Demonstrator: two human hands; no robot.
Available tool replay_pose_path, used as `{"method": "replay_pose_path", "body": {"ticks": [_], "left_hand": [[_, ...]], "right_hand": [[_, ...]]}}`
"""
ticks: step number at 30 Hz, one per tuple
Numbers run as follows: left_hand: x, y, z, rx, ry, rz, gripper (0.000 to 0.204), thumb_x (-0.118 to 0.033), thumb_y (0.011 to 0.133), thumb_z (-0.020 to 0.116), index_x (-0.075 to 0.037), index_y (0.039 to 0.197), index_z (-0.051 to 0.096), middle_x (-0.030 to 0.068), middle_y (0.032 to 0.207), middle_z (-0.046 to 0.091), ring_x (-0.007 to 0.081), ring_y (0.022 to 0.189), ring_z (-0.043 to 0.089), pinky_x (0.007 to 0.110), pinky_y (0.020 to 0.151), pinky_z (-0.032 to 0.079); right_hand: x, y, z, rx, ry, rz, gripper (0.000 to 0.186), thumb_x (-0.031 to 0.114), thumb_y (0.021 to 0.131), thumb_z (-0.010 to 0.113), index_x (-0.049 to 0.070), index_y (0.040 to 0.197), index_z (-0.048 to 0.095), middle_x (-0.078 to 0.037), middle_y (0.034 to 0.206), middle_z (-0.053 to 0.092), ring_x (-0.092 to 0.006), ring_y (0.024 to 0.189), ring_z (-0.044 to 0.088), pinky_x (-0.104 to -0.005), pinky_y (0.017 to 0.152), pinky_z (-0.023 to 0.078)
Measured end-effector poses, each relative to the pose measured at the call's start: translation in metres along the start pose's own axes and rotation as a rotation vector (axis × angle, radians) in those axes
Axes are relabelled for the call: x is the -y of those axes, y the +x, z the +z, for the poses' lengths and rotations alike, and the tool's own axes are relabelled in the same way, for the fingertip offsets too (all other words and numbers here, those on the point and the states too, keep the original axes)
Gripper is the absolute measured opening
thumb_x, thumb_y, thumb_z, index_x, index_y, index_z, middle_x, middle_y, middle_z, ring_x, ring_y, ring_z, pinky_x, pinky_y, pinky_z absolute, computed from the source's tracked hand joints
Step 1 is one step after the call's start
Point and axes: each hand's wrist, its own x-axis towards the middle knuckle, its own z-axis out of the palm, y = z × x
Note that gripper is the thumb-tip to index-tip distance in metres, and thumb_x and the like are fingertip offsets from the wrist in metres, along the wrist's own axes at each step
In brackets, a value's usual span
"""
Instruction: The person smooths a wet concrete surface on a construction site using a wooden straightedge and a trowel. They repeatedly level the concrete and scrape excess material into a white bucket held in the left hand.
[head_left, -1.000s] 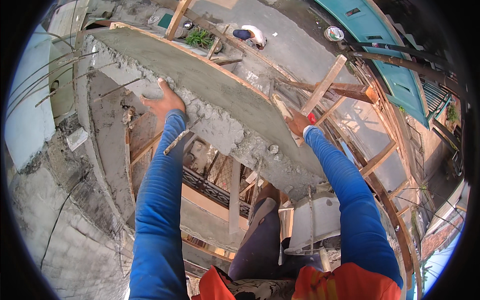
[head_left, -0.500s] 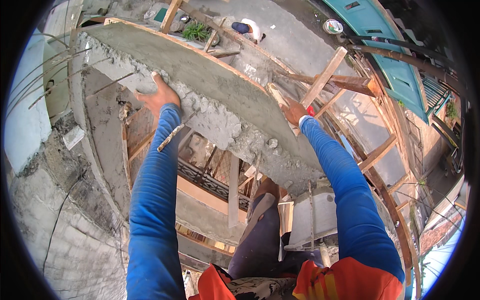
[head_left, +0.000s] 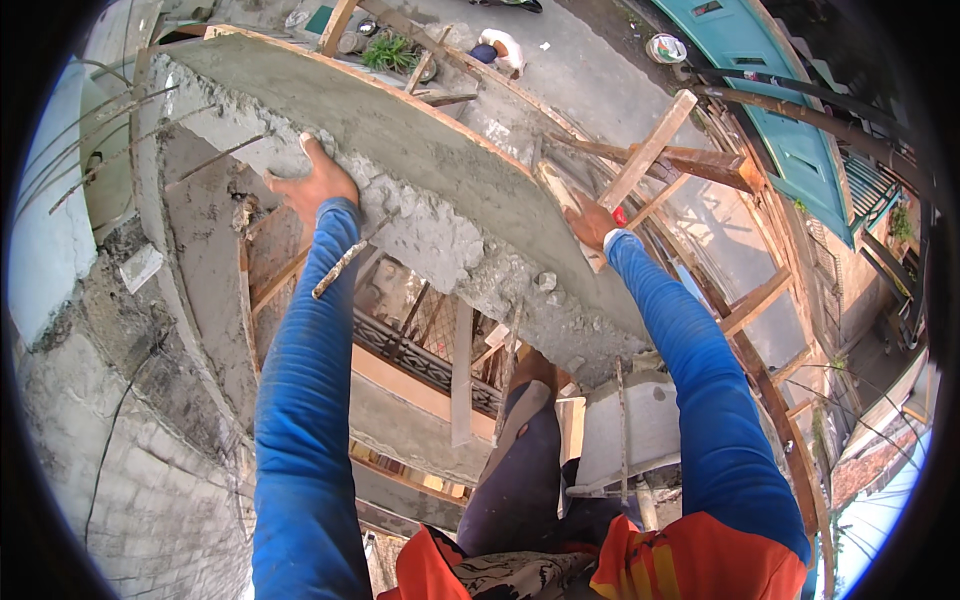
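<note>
A slab of fresh grey concrete (head_left: 370,120) runs slantwise ahead of me, smooth on top with a rough, crumbly near edge (head_left: 430,240). My left hand (head_left: 318,182) leans on that rough edge, thumb and fingers spread, holding nothing. Against the slab's far right side, my right hand (head_left: 592,222) is closed around a pale wooden float (head_left: 560,190). Its underside is hidden. Something small and red (head_left: 619,216) shows beside the right knuckles.
Bare rebar (head_left: 215,158) juts from the slab's left end, and another rod (head_left: 340,270) crosses near my left forearm. Openings below show a metal grille (head_left: 385,350). Timber braces (head_left: 650,150) stand at the right. Far below, a person (head_left: 500,50) bends over near a white bucket (head_left: 665,48).
The view has shifted slightly, and a dark object now shows at the top edge. My left hand stays on the rough edge; my right hand keeps hold of the float in nearly the same place.
</note>
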Motion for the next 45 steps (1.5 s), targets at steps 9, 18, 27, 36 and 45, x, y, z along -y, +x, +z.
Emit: {"method": "replay_pose_path", "body": {"ticks": [9,18,27,36,45], "left_hand": [[-0.006,-0.008,-0.006,0.067,-0.013,-0.013,0.107,-0.070,0.086,0.058,-0.009,0.161,0.014,0.0308,0.154,0.040,0.0440,0.139,0.046,0.051,0.116,0.036],[-0.005,-0.006,-0.003,0.073,0.029,-0.015,0.108,-0.072,0.086,0.056,-0.010,0.162,0.011,0.0315,0.153,0.041,0.0449,0.138,0.046,0.054,0.115,0.037],[-0.007,-0.007,-0.005,0.086,0.028,-0.036,0.110,-0.072,0.086,0.056,-0.010,0.163,0.008,0.0324,0.152,0.041,0.0452,0.137,0.048,0.054,0.115,0.038],[-0.004,-0.004,-0.004,0.067,0.034,-0.019,0.111,-0.072,0.085,0.057,-0.007,0.162,0.011,0.0330,0.151,0.043,0.0455,0.136,0.049,0.052,0.115,0.038],[-0.001,-0.003,0.002,0.059,0.008,0.008,0.111,-0.072,0.085,0.057,-0.007,0.162,0.011,0.0333,0.151,0.043,0.0452,0.136,0.048,0.051,0.115,0.038]], "right_hand": [[-0.001,0.000,0.005,-0.088,-0.028,-0.061,0.067,0.042,0.101,0.052,0.002,0.153,0.038,-0.029,0.148,0.050,-0.0426,0.137,0.049,-0.0438,0.115,0.039],[0.000,0.006,0.001,-0.080,-0.037,-0.001,0.067,0.043,0.101,0.053,0.003,0.153,0.039,-0.028,0.148,0.051,-0.0419,0.138,0.048,-0.0442,0.117,0.037],[0.006,0.015,-0.001,-0.045,-0.053,0.040,0.069,0.047,0.101,0.052,0.004,0.154,0.039,-0.029,0.148,0.050,-0.0429,0.138,0.048,-0.0453,0.117,0.037],[-0.003,-0.001,0.000,-0.065,-0.005,-0.012,0.067,0.043,0.102,0.053,0.003,0.154,0.039,-0.029,0.149,0.049,-0.0425,0.138,0.047,-0.0437,0.117,0.037],[-0.003,-0.005,0.002,-0.135,0.015,-0.056,0.065,0.040,0.102,0.055,0.004,0.154,0.041,-0.028,0.147,0.052,-0.0402,0.138,0.049,-0.0420,0.117,0.037]]}}
